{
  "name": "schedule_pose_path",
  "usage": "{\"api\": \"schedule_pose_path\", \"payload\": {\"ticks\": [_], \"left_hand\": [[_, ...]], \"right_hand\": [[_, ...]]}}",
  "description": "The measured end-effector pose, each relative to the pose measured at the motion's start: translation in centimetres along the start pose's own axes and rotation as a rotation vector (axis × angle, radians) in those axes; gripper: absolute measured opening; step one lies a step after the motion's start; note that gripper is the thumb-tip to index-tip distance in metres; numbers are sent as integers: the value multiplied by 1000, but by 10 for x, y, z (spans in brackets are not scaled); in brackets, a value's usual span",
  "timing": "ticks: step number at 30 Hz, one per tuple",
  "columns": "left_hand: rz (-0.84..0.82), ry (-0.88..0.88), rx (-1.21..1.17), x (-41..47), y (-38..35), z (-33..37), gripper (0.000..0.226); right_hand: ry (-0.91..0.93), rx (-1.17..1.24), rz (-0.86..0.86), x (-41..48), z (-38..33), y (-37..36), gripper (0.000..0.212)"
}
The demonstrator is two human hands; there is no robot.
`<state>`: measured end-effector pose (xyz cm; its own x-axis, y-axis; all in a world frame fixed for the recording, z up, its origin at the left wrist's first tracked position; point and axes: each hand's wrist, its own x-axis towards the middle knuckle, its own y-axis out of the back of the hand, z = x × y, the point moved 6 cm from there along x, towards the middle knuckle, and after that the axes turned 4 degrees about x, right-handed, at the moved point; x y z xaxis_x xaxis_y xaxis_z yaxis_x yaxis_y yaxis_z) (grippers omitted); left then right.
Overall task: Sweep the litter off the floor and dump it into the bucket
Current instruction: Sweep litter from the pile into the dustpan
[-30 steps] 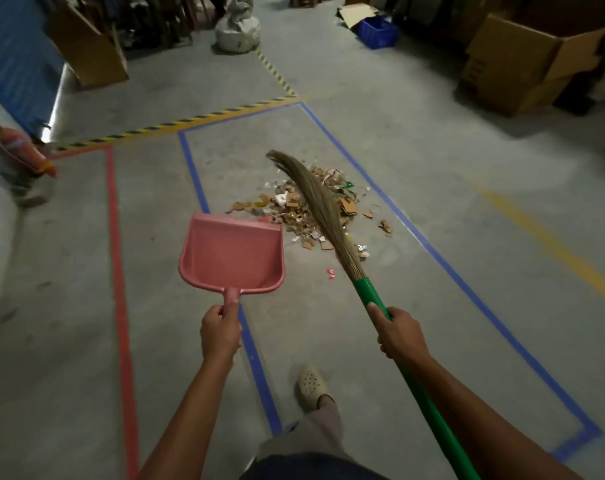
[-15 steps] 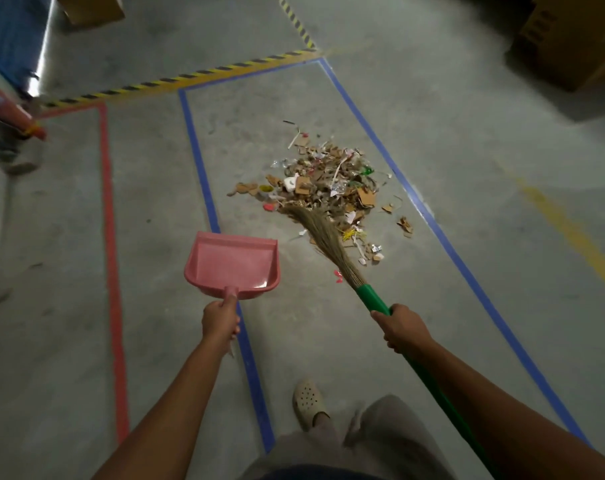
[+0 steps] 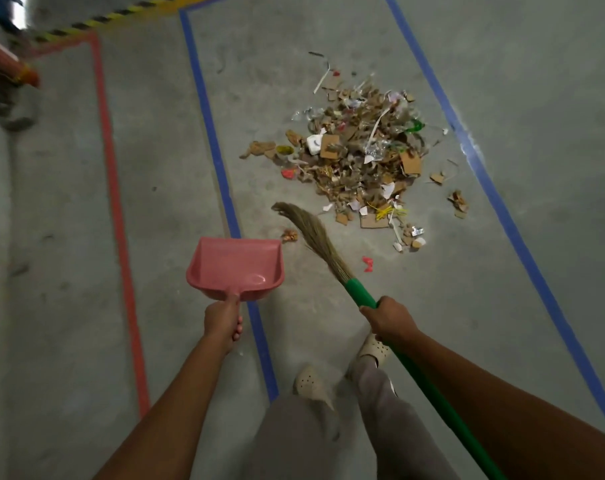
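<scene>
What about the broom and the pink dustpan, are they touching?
Apart. The head view shows bare floor and a small scrap between the dustpan and the bristles of the broom.

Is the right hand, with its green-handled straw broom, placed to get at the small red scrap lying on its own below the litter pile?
Probably yes: the right hand grips the green-handled straw broom, and only bare concrete floor lies between its bristles and the small red scrap.
</scene>
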<state>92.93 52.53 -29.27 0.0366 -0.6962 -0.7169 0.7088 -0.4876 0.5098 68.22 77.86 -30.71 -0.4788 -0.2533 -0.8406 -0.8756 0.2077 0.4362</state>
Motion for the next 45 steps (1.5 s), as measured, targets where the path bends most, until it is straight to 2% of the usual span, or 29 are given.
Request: {"api": "schedule_pose_path", "payload": {"ticks": [5, 9, 15, 18, 23, 27, 30, 34, 37, 40, 45], "left_hand": [[32, -18, 66, 90, -37, 0, 52], [25, -19, 143, 172, -72, -18, 50], [-43, -96, 289, 266, -117, -52, 44], [-107, -146, 354, 289, -144, -55, 39], [-215, -193, 387, 296, -186, -39, 44], [-269, -215, 423, 282, -211, -18, 45], [-309, -262, 438, 266, -225, -7, 38], [-320, -300, 469, 247, -240, -9, 44], [-342, -267, 502, 241, -250, -27, 47], [-356, -233, 541, 237, -260, -49, 41], [-380, -244, 614, 221, -278, -71, 45]], "right_hand": [[26, -114, -10, 104, -11, -39, 42], [28, -199, -40, 187, -6, -90, 41], [-46, -263, -66, 276, 31, -152, 40], [-100, -234, -5, 299, 58, -155, 42], [-203, -60, 138, 307, 99, -126, 40], [-208, 27, 312, 277, 119, -91, 40], [-211, 56, 381, 254, 135, -74, 41], [-225, 40, 325, 238, 165, -69, 41], [-281, -21, 186, 238, 196, -78, 44], [-363, -55, 56, 242, 227, -86, 46], [-388, -31, 178, 266, 254, -59, 45]]}}
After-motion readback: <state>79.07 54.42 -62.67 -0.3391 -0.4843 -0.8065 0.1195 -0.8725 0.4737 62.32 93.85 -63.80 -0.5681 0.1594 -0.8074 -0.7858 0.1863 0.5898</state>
